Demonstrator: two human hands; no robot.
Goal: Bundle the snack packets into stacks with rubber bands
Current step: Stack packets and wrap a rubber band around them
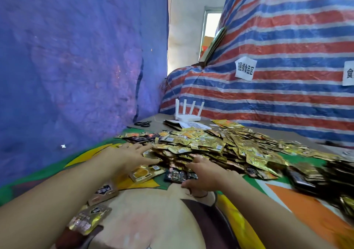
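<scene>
Head view: a big heap of snack packets [210, 145], mostly gold with some dark ones, covers the middle of the worktop [298, 197], which lies under a green, yellow and orange cloth. Both bare arms reach forward to the near edge of the heap.

The left hand [134, 153] lies palm down with straight, spread fingers, open, its fingertips touching the left edge of the heap. Just in front of it lies a single yellow packet [146, 173].

The right hand [203, 174] is also open, forefinger and thumb spread apart, with a dark packet [180, 175] lying between them. Whether it touches that packet cannot be told.

At the near left, two loose packets [95, 204] lie beside the left forearm. On the right, a row of dark packets [306, 179] stands stacked next to the heap.

Far behind the heap stand a white router [186, 113] with four aerials and, left of it, a pair of black scissors [142, 123].

A blue sheet [76, 57] hangs on the left. A striped red, white and blue tarp [287, 38] rises on the right, with a paper label [246, 70] stuck on it.
</scene>
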